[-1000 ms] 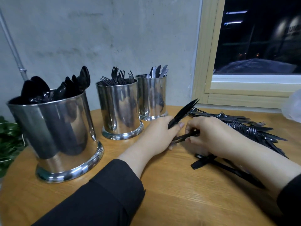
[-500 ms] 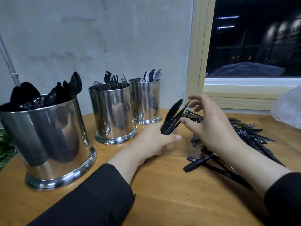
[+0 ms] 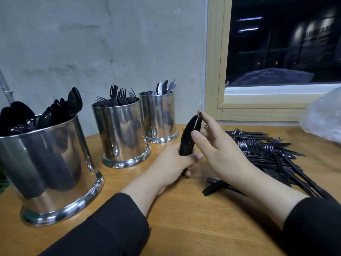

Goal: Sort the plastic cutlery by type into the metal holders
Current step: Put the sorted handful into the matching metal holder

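Wooden table [image 3: 184, 228] by window, left hand [image 3: 171, 163] gripping knives [image 3: 190, 135], right hand [image 3: 215, 145] pinching them.

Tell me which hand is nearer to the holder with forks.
Left. The left hand grips a bundle of black knives just right of the fork holder. The right hand is farther right, touching the bundle.
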A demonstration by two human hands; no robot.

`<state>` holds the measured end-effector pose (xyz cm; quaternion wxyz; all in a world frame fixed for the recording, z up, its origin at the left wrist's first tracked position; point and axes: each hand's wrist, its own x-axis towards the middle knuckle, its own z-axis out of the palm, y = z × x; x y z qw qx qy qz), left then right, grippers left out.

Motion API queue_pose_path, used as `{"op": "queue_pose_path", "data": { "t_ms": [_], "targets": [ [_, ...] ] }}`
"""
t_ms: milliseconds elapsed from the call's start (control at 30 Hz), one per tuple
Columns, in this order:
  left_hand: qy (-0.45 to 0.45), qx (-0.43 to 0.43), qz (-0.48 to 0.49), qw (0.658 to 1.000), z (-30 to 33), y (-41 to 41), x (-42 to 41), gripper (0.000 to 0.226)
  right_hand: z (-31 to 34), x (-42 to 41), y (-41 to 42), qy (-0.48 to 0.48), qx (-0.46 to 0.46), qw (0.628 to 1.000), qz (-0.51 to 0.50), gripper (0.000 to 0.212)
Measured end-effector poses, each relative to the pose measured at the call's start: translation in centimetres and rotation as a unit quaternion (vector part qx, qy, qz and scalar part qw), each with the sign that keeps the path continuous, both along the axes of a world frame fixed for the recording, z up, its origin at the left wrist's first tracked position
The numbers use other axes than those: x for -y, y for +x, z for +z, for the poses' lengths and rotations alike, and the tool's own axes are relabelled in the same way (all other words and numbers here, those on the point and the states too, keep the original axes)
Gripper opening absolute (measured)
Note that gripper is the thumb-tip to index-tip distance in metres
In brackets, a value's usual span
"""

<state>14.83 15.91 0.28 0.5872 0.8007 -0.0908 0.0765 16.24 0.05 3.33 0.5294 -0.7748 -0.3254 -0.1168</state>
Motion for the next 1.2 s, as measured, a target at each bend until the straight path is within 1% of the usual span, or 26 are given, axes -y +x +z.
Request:
{"op": "queue_pose_path", "data": {
  "t_ms": [33, 67, 133, 167, 200, 267, 367, 400, 500, 633, 667, 733, 800, 900, 967, 1033, 1133, 1167, 1200],
  "targets": [
    [0.012, 0.001, 0.004, 1.000, 0.1, -0.1, 0.1, 0.018, 0.1, -0.1, 0.0, 0.000, -0.007, 1.000, 0.000, 0.064],
    [0.021, 0.004, 0.008, 1.000, 0.2, -0.2, 0.3, 0.017, 0.1, -0.2, 0.0, -0.003, -0.012, 1.000, -0.004, 0.065],
    [0.044, 0.011, 0.012, 0.999, 0.4, -0.2, 1.0, 0.005, 0.3, -0.7, -0.4, -0.002, -0.024, 0.999, -0.029, 0.051],
    [0.062, 0.015, 0.017, 0.998, 0.5, -0.2, 1.3, 0.007, 0.5, -1.1, -0.6, 0.001, -0.034, 0.998, -0.050, 0.050],
    [0.078, 0.019, 0.026, 0.996, 0.5, 0.0, 1.5, 0.016, 0.8, -1.5, -0.8, -0.002, -0.043, 0.996, -0.072, 0.051],
    [0.097, 0.023, 0.052, 0.994, 0.3, 0.4, 1.7, 0.024, 1.2, -2.1, -0.9, -0.017, -0.043, 0.993, -0.110, 0.043],
    [0.118, 0.027, 0.081, 0.989, 0.0, 0.9, 1.7, 0.012, 1.8, -2.1, -0.5, -0.046, -0.026, 0.984, -0.168, 0.040],
    [0.122, 0.035, 0.088, 0.988, -0.1, 1.0, 1.7, 0.014, 2.1, -1.9, -0.3, -0.053, -0.029, 0.982, -0.179, 0.040],
    [0.121, 0.064, 0.125, 0.983, -0.3, 1.4, 1.4, 0.022, 2.8, -1.7, 0.5, -0.075, -0.047, 0.979, -0.184, 0.041],
    [0.142, 0.064, 0.156, 0.975, -0.1, 2.3, 1.1, 0.028, 3.4, -2.4, 1.3, -0.082, -0.051, 0.984, -0.148, 0.054],
    [0.151, 0.065, 0.161, 0.973, 0.0, 2.6, 1.1, 0.028, 3.6, -2.7, 1.6, -0.078, -0.053, 0.985, -0.142, 0.054],
    [0.156, 0.070, 0.173, 0.970, 0.2, 3.3, 0.9, 0.028, 4.1, -3.2, 2.4, -0.073, -0.055, 0.986, -0.136, 0.048],
    [0.139, 0.070, 0.180, 0.971, 0.4, 4.1, 0.6, 0.028, 4.6, -3.8, 3.2, -0.083, -0.044, 0.987, -0.127, 0.045],
    [0.079, 0.086, 0.205, 0.972, 0.5, 5.1, -0.1, 0.023, 5.8, -4.7, 4.6, -0.102, -0.014, 0.988, -0.111, 0.036],
    [0.047, 0.098, 0.232, 0.967, 0.6, 5.7, -0.7, 0.019, 6.9, -5.3, 5.6, -0.093, -0.002, 0.990, -0.101, 0.033],
    [-0.014, 0.109, 0.249, 0.962, 0.6, 6.0, -1.5, 0.028, 8.8, -6.0, 6.7, -0.058, 0.001, 0.993, -0.103, 0.029],
    [-0.102, 0.116, 0.259, 0.954, 0.5, 6.2, -2.5, 0.060, 13.4, -7.1, 8.6, 0.032, 0.007, 0.992, -0.118, 0.021],
    [-0.109, 0.115, 0.260, 0.953, 0.4, 6.4, -2.7, 0.062, 14.7, -7.6, 9.3, 0.060, 0.012, 0.992, -0.112, 0.019],
    [-0.108, 0.117, 0.260, 0.953, 0.3, 6.5, -2.7, 0.059, 15.9, -8.3, 10.2, 0.075, 0.020, 0.991, -0.109, 0.015]
  ]
}}
